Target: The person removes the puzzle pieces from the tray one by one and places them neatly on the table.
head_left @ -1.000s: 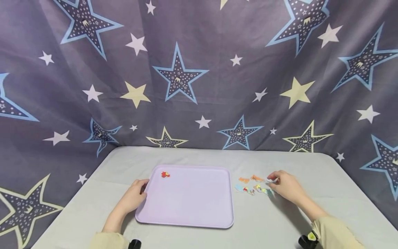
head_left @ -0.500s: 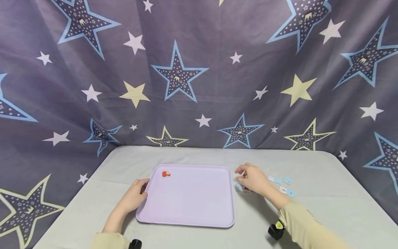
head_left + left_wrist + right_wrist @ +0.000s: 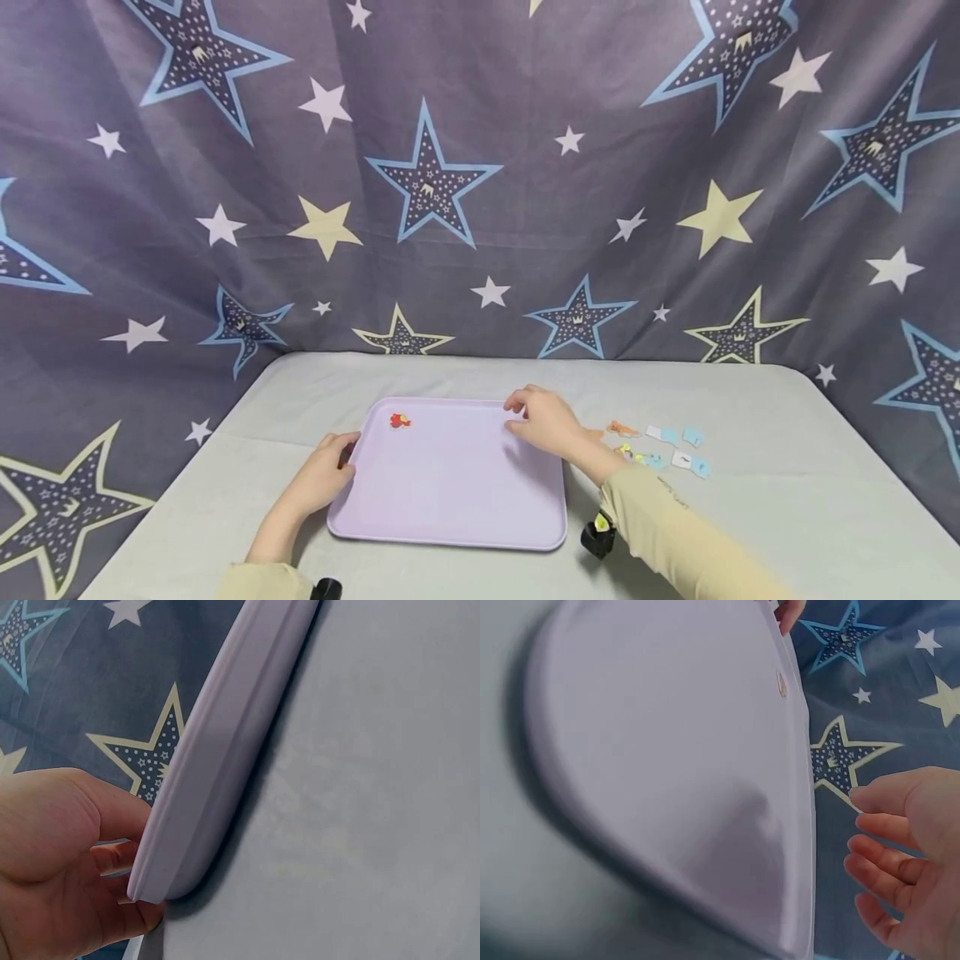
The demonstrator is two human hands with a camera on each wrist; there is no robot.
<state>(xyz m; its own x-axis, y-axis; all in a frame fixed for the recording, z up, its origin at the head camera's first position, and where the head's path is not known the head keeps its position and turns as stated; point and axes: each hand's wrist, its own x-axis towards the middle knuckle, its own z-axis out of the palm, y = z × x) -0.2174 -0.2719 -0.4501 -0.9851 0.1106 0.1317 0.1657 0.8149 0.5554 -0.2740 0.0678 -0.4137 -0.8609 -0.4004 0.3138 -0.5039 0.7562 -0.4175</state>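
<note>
A lilac tray lies flat on the table. My left hand holds its left edge near the far corner; in the left wrist view the hand has its thumb and fingers at the rim. My right hand hovers over the tray's far right part, fingers loosely bent. In the right wrist view this hand has spread fingers and nothing visible between them. A small red and yellow cutout piece lies inside the tray at the far left.
Right of the tray, several small cutout pieces lie on the table: an orange piece, a yellow piece, a white and blue piece and others. My right forearm hides some. A star-patterned curtain rises behind the table.
My right hand has moved left from the right-hand pieces, past the nearer ones, to above the tray's right part. The left hand stays at the tray's edge.
</note>
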